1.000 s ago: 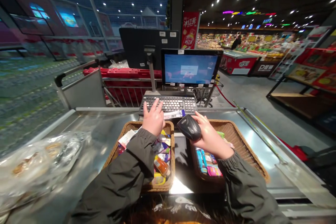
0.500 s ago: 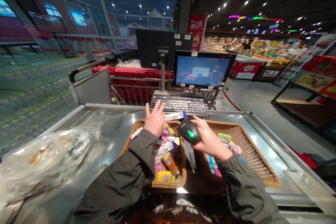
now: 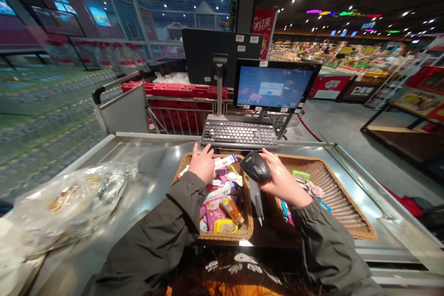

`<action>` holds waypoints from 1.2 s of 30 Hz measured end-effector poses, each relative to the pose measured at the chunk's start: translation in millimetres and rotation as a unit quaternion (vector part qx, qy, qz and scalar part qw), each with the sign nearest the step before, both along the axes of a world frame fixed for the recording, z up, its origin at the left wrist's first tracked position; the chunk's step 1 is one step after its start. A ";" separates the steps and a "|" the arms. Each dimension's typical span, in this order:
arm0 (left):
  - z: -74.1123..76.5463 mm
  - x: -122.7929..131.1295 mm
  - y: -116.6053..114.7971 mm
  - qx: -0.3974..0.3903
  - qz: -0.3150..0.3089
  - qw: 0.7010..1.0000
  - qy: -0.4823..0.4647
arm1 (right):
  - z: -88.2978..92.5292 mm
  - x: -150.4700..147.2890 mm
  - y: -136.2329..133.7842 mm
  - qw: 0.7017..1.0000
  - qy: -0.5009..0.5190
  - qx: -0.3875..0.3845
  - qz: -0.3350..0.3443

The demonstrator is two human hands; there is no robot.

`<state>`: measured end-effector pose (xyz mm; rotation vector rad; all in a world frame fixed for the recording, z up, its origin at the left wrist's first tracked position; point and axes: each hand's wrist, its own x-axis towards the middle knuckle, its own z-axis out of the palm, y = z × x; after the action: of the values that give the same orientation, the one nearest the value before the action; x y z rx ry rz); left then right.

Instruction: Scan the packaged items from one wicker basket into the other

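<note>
My left hand point(image 3: 202, 166) is over the far end of the left wicker basket point(image 3: 249, 222), two fingers stretched toward the keyboard. From its right side sticks out a slim white packet point(image 3: 225, 162) with a barcode and a purple end, gripped on the thumb side, which is partly hidden. My right hand point(image 3: 282, 180) is wrapped round a black barcode scanner point(image 3: 255, 167), held above the gap between the baskets and tilted toward the packet. Below lie several small packs, an orange-brown bottle point(image 3: 231, 209) and a yellow pack point(image 3: 225, 225).
The right wicker basket point(image 3: 350, 212) holds a few small items. Beyond the baskets stand a keyboard point(image 3: 239, 133) and a lit screen point(image 3: 275, 85). Clear plastic bags point(image 3: 76, 199) lie on the metal counter point(image 3: 152, 171) at left. A trolley point(image 3: 121, 106) is behind the counter.
My left hand has drawn back from the keyboard, bringing the white packet down over the left basket. The scanner's green light has gone out. The view has shifted slightly.
</note>
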<state>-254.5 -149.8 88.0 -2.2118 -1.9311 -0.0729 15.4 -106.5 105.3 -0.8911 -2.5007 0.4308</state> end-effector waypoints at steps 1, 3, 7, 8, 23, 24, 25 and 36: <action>-3.8 -1.4 -1.4 -0.013 -0.001 1.000 0.001 | -0.8 0.0 0.2 1.000 -0.001 -0.003 0.001; -11.5 -3.7 -3.9 -0.037 -0.005 0.999 0.000 | -2.7 0.8 0.9 1.000 -0.003 -0.008 0.001; -24.7 -7.9 -7.8 -0.079 -0.019 0.997 0.012 | -6.3 4.7 4.2 1.000 -0.001 -0.014 0.003; -26.5 -8.7 -8.7 -0.087 -0.020 0.996 0.016 | -7.0 6.0 5.2 1.000 0.000 -0.013 0.003; 3.7 75.4 20.1 0.015 -0.188 0.979 -0.078 | -2.5 95.6 8.5 0.990 0.020 0.049 -0.127; 2.7 89.6 25.7 0.008 -0.207 0.975 -0.083 | -2.8 108.5 8.2 0.987 0.024 0.056 -0.150; 0.5 104.4 32.1 0.000 -0.226 0.970 -0.086 | -3.7 121.6 7.7 0.984 0.028 0.061 -0.167; -75.6 260.4 138.2 -0.111 -0.314 0.943 0.007 | -16.8 215.0 -2.7 0.952 0.068 0.033 -0.298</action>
<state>6.0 -11.6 12.4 -2.8824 -1.1969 0.0718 230.3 -109.1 88.5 -1.4612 -1.9763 0.1931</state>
